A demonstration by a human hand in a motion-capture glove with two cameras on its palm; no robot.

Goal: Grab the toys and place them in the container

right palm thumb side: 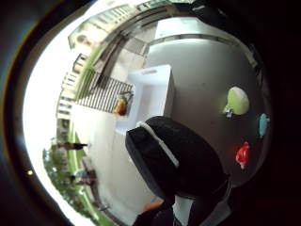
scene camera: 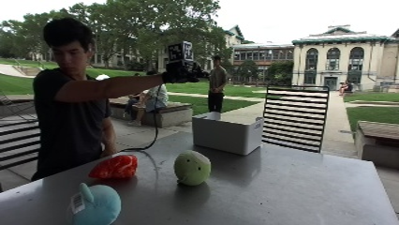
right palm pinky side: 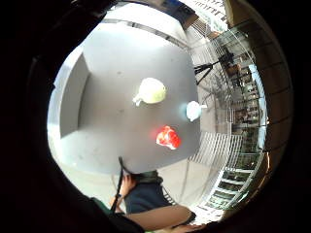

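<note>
Three toys lie on the grey table (scene camera: 299,187): a red toy (scene camera: 114,168), a round green plush (scene camera: 192,167) and a light blue plush (scene camera: 95,205) at the near edge. A white open container (scene camera: 225,132) stands further back. My gloved right hand (scene camera: 181,71) is raised high in the air, above the table's left side and well clear of everything. It holds nothing. The palm views look down on the green plush (right palm pinky side: 151,91), blue plush (right palm pinky side: 193,110), red toy (right palm pinky side: 168,137) and container (right palm thumb side: 153,89); the gloved thumb (right palm thumb side: 174,160) fills the foreground.
A black slatted chair (scene camera: 296,117) stands behind the table beside the container. Another chair (scene camera: 15,140) is behind the person at the left. Bare tabletop stretches to the right of the green plush.
</note>
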